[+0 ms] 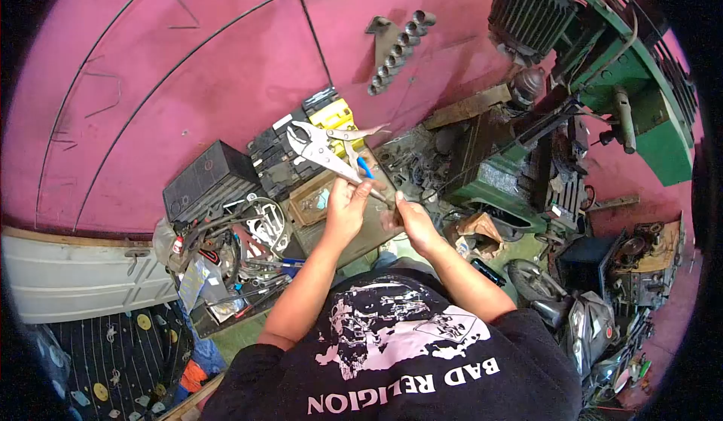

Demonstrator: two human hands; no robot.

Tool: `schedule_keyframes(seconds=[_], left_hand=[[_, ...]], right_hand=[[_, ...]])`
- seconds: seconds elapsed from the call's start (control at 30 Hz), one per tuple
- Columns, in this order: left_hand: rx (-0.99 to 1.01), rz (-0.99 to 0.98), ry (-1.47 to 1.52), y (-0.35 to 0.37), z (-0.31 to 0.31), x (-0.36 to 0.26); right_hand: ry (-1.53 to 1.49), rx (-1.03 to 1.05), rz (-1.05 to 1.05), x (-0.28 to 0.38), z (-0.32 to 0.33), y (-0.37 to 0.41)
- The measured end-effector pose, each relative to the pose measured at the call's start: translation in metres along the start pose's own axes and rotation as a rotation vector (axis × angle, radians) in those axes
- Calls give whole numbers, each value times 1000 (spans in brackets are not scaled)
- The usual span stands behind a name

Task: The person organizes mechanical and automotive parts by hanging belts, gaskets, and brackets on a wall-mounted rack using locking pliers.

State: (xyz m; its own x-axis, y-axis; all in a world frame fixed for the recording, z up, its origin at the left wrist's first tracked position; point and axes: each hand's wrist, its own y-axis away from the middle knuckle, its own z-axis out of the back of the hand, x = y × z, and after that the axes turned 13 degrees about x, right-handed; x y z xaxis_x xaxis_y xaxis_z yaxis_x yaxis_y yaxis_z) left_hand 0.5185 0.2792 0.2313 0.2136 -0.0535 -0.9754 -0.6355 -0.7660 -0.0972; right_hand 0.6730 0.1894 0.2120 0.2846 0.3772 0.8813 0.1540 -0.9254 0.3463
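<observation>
Magenta floor [188,67] with dark curved lines, green machine [640,97] at right, black boxes [207,176].

Bare pink surface [188,82] beyond hands [346,212]; black boxes [211,176], tool clutter [241,251] left, green machine [520,165] right.

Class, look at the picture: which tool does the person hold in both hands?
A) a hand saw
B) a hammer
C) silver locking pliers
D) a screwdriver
C: the left hand and the right hand grip the handle end of silver locking pliers, whose curved head points up and away.
</observation>
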Motion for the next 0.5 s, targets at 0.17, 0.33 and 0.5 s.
schedule_keyframes(seconds=[0.17, 0.33, 0.5], left_hand=[[49, -56, -24, -54, -22, -6], [69, -130, -109, -118, -33, -29], [142, -212, -240, -187, -24, -38]], right_hand=[[63, -14, 418, 19, 32, -23], [-128, -19, 389, 68, 60, -51], [-118, -57, 277, 117, 100, -88]])
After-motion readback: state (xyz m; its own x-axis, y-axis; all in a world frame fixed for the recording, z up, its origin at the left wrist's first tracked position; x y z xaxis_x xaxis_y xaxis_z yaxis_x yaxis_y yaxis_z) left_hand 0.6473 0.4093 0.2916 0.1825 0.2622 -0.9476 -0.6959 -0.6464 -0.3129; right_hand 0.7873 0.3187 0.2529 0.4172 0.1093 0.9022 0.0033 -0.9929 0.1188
